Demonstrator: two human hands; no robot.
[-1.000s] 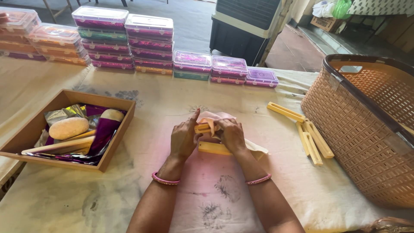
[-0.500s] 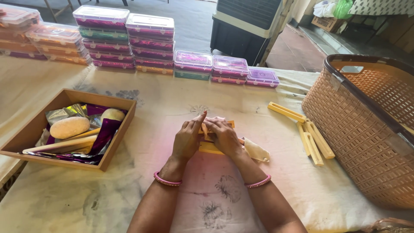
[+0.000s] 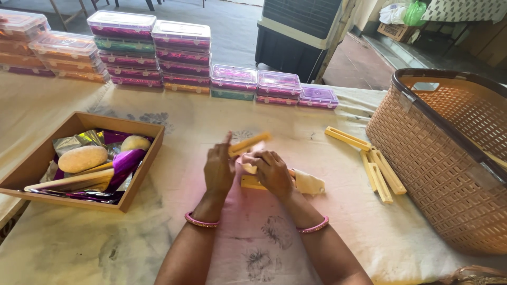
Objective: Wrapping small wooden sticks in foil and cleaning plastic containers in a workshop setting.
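Stacked clear-lidded boxes, pink, green and orange, upper left | lower pink-purple boxes, upper centre | foil wrappers, silver and purple, in wooden tray, left.

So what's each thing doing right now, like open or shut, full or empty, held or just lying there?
Left hand: raised, holding a yellow strip.
Right hand: resting on a yellow piece on the table.
Lidded boxes: shut, stacked.
Wooden tray: open, holding foil and pale lumps.
Basket: open; contents hidden.
Loose yellow strips: lying flat by the basket.
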